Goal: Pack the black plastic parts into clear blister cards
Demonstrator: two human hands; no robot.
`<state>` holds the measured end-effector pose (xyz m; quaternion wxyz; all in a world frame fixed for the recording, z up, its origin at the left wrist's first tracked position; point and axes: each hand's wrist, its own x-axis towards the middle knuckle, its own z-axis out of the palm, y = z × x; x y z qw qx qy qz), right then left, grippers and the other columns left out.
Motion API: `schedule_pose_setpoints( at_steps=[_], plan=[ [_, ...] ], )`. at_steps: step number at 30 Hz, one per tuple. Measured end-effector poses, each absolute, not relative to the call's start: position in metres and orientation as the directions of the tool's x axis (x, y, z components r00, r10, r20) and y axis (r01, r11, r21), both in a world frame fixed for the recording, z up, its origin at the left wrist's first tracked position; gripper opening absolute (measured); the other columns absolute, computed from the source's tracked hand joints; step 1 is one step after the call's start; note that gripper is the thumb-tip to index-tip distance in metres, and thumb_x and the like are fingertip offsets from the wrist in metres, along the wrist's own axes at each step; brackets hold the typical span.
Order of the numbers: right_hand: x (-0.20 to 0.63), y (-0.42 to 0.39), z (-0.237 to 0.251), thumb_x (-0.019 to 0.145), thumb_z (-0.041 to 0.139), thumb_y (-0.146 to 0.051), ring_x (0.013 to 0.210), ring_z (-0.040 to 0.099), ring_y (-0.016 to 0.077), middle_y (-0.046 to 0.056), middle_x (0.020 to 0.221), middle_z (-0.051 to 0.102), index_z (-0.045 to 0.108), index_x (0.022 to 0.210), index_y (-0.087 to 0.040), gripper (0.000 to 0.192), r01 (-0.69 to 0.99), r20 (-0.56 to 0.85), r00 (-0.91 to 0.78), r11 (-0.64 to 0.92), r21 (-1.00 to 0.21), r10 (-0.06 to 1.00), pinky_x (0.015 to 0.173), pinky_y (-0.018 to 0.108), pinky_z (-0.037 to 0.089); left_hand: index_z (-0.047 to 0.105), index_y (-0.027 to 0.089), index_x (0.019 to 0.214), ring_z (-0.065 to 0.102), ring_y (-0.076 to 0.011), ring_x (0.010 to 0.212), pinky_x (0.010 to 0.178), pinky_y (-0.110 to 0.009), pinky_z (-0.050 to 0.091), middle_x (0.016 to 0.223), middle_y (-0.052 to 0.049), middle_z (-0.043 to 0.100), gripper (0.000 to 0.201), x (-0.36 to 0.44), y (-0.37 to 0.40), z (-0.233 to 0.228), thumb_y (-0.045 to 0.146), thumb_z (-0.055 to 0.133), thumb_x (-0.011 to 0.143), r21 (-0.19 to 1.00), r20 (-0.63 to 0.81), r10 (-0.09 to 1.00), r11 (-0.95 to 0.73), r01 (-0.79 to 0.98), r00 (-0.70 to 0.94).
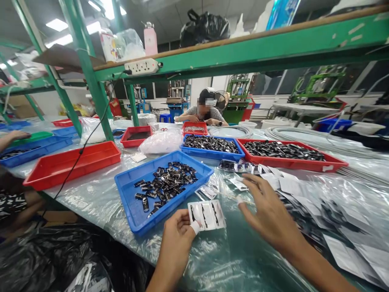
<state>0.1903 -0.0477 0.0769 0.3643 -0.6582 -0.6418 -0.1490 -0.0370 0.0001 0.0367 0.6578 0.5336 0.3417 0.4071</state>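
Note:
Between the thumb and fingers of my left hand (179,235) is a white card (207,215) with dark strips in several slots. A white wrap covers that thumb's tip. My right hand (264,207) reaches over the table with fingers apart, and white covers show on two fingertips. Under its fingers lies a small white piece (238,183); whether they touch I cannot tell. Left of the card stands a blue tray (129,202) holding many small black parts (167,182). White cards and black parts (316,202) are piled to the right of my right hand.
Farther back are a blue tray (212,153) and a red tray (291,163) full of black parts. Another red tray (73,164) stands left, crossed by a black cable. A green shelf beam (243,54) runs overhead. A person (209,109) sits opposite; another person's hand (18,136) shows far left.

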Motion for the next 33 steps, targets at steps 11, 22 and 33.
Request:
schedule_pose_setpoints(
  at_steps=[11,22,33],
  plan=[
    [0.086,0.051,0.114,0.088,0.062,-0.028,0.119,0.055,0.0261,0.012,0.131,0.055,0.054,0.127,-0.019,0.041,0.577,0.585,-0.302,0.633,-0.516,0.753,0.099,0.043,0.051,0.067,0.015,0.104,0.061,-0.0217,0.102,0.087,-0.027,0.046,0.109,-0.01,0.067,0.042,-0.068,0.068,0.082,0.038,0.079,0.071,0.88,0.235,0.954,-0.128,-0.457,0.186],
    [0.064,0.115,0.078,0.088,0.05,-0.019,0.086,0.068,0.0247,0.008,0.094,0.072,0.067,0.118,-0.014,0.034,0.53,0.523,-0.21,0.545,-0.649,0.826,0.08,0.038,0.056,0.063,0.016,0.091,0.06,-0.0201,0.084,0.081,-0.03,0.046,0.087,-0.006,0.065,0.028,-0.112,0.124,0.072,0.034,0.068,0.071,0.932,0.359,0.933,-0.359,0.05,0.02],
    [0.068,0.11,0.074,0.084,0.069,-0.014,0.122,0.052,0.022,0.01,0.135,0.052,0.052,0.133,-0.015,0.052,0.68,0.509,-0.366,0.598,-0.425,0.779,0.106,0.038,0.044,0.063,0.017,0.1,0.059,-0.0211,0.097,0.084,-0.029,0.047,0.108,-0.009,0.064,0.04,-0.125,0.127,0.076,0.045,0.072,0.074,0.962,0.106,0.948,-0.022,-0.271,0.299]
  ],
)
